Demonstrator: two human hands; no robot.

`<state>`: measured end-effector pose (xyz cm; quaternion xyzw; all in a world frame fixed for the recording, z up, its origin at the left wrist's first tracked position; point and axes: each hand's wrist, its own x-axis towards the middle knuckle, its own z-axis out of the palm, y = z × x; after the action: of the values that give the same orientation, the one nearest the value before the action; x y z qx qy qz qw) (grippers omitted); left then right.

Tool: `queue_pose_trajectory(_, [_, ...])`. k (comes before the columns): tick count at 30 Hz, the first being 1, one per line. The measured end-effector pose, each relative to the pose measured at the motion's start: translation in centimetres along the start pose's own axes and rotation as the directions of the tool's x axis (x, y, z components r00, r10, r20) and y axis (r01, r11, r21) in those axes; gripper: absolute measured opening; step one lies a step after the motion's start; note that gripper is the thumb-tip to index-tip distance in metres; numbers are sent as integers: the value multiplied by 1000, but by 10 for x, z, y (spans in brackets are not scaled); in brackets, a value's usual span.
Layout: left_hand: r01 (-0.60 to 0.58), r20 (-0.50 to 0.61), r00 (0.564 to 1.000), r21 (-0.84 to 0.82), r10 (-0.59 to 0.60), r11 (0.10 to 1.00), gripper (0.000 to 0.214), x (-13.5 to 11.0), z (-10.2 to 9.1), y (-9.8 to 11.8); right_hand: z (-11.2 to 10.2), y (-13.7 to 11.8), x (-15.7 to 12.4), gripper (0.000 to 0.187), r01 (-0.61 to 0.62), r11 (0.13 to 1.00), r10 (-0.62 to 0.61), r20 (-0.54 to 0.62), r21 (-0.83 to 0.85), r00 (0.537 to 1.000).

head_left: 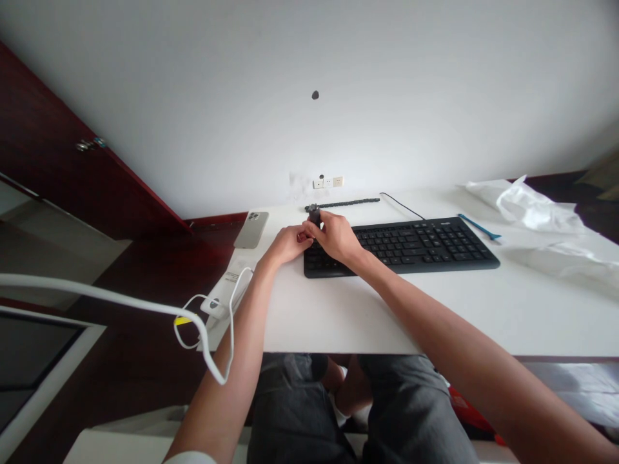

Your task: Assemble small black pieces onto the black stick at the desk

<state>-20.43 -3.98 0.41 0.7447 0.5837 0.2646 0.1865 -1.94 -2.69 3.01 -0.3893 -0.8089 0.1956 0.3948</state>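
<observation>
A black keyboard (411, 248) lies on the white table, its left end partly covered by my hands. My right hand (336, 235) is closed around a short dark object (314, 214) with a greyish, uneven top end, upright above the keyboard's upper left corner; its kind is not clear. My left hand (289, 243) meets the right one at the keyboard's left edge. Its fingers are pinched together, and what they hold, if anything, is hidden. Just beyond the keyboard lies a long row of small black pieces (351, 203) that look like keycaps.
A phone (251, 230) lies at the table's left, with a white cable (207, 348) looping across my left forearm. On the right are a blue pry tool (478, 227) and crumpled white plastic (527, 205). Wall sockets (328, 183) sit behind the white table (314, 316).
</observation>
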Motion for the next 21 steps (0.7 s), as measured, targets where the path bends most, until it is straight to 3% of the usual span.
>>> queue_pose_trajectory(6, [-15,6,1000,-111,16,994,15,1,4,-6,-6,15,4,34,-109,974,115,-18,200,993])
queue_pose_trajectory(10, [-28,-5,1000,-108,27,994,18,2,5,-8,-8,15,3,35,-75,976,67,45,206,997])
queue_pose_trajectory(15, [-51,-12,999,-63,51,997,19,3,4,-8,-7,11,1,29,55,990,-66,90,127,994])
queue_pose_trajectory(21, [-5,10,1000,-102,6,995,20,2,2,-7,-11,14,2,29,48,989,-65,122,138,990])
